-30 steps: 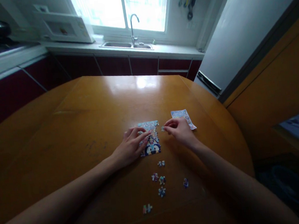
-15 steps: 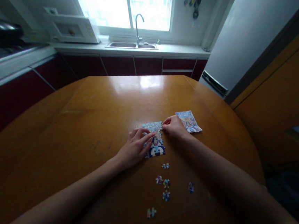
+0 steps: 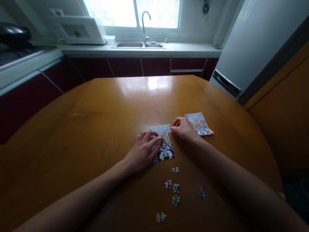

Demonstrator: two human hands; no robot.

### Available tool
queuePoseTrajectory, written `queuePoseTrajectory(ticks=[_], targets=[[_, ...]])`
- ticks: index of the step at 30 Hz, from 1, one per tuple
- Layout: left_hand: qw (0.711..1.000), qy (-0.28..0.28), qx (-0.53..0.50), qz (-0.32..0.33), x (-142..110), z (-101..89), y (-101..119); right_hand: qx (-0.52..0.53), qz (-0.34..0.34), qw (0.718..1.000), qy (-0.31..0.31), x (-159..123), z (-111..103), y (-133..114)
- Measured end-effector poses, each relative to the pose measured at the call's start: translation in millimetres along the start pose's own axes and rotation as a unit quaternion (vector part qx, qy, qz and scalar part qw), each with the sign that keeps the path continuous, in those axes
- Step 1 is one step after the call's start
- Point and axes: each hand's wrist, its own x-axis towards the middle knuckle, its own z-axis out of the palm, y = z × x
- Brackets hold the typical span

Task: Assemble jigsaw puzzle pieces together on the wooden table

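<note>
A partly assembled jigsaw puzzle (image 3: 166, 154) lies flat on the wooden table, a blue cartoon dog's face along its near edge. Resting over its left side is my left hand (image 3: 146, 145), fingers stretched out and holding nothing. My right hand (image 3: 182, 128) is at the puzzle's upper right edge, thumb and fingertips pinched on a small puzzle piece (image 3: 170, 129) that they mostly cover. The puzzle's right edge below that spot is uneven. Several loose puzzle pieces (image 3: 176, 200) are scattered on the near side, one puzzle piece (image 3: 202, 192) apart to the right.
A creased picture sheet (image 3: 200, 124) with the same design lies just right of my right hand. Beyond the brown table (image 3: 110, 109) are a sink (image 3: 129, 45) with a tap, a white microwave (image 3: 79, 30) and a black pan (image 3: 3, 33). A fridge (image 3: 265, 26) stands at the right.
The view has shifted slightly, moving everything a little rightward. My right hand with the piece has moved slightly up along the puzzle's right edge. My left hand stays on the puzzle.
</note>
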Motion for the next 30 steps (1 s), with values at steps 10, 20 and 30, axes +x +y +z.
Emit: queuePoseTrajectory(ticks=[10, 20, 30], targets=[[1.000, -0.008, -0.009, -0.004, -0.6, -3.8, 6.1, 0.153, -0.016, 0.987, 0.049, -8.7, -4.0, 16.7], [1.000, -0.008, -0.016, -0.016, -1.7, -5.5, 7.1, 0.191, -0.035, 0.977, 0.091, -16.6, -0.9, 20.2], [0.999, -0.007, -0.026, -0.019, -0.8, -7.3, 9.4, 0.221, -0.028, 0.967, 0.122, -18.0, 0.4, 20.1]])
